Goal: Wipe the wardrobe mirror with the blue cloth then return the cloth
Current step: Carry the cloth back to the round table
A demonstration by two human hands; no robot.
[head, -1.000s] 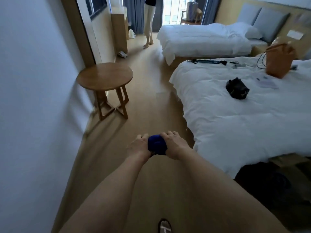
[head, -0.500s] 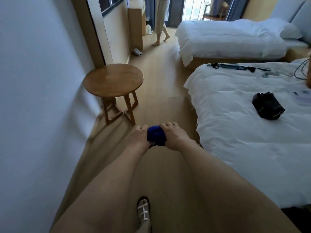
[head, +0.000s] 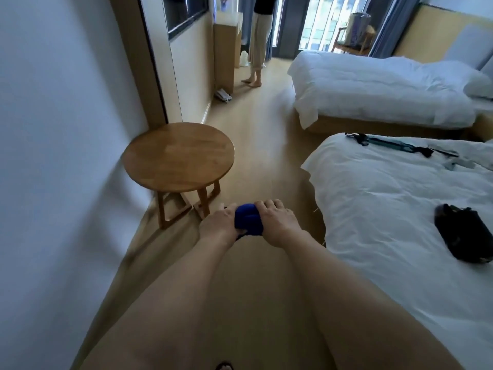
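Observation:
A bunched-up blue cloth [head: 248, 218] sits between both my hands, held out in front of me above the wooden floor. My left hand [head: 220, 222] grips its left side and my right hand [head: 276, 222] curls over its right side. Most of the cloth is hidden under my fingers. No wardrobe mirror shows in this view. The hands are just past the near-right legs of a round wooden side table [head: 177, 156].
A white wall [head: 58, 156] runs along my left. A white bed [head: 400, 209] with a black pouch [head: 464, 236] lies to the right, a second bed [head: 378, 86] beyond it. A person [head: 260, 41] stands at the far end of the floor aisle.
I have moved forward along the aisle, so the round table and the beds are nearer. Both hands keep the same hold on the cloth.

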